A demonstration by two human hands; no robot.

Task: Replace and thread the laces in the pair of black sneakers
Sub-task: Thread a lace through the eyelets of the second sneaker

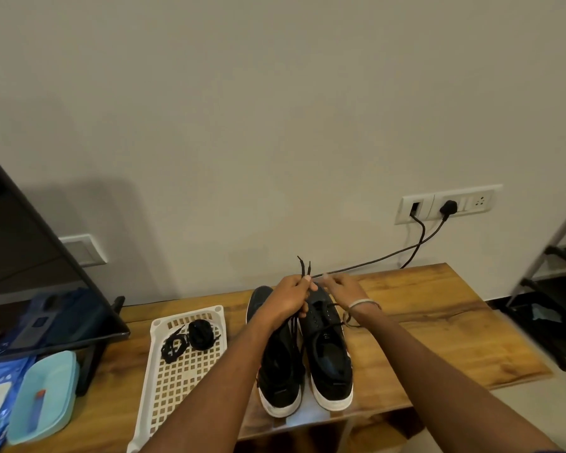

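Two sneakers lying lower centre on the worktop, toes upward. Left hand gripping lace ends above them; right hand, fingers relaxed, resting at the right toe.

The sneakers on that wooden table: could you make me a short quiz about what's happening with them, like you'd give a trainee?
1. True or false: the left hand grips both tips of a black lace.
2. Where do the spare coiled laces lie? A) in the white perforated tray B) inside the right sneaker C) in the blue container
3. Fill in: the pair of sneakers stands with the toes pointing toward the ____.

Key
1. True; the tips stick up above the fingers.
2. A; the tray sits left of the left sneaker.
3. Wall; the white heels face the person.
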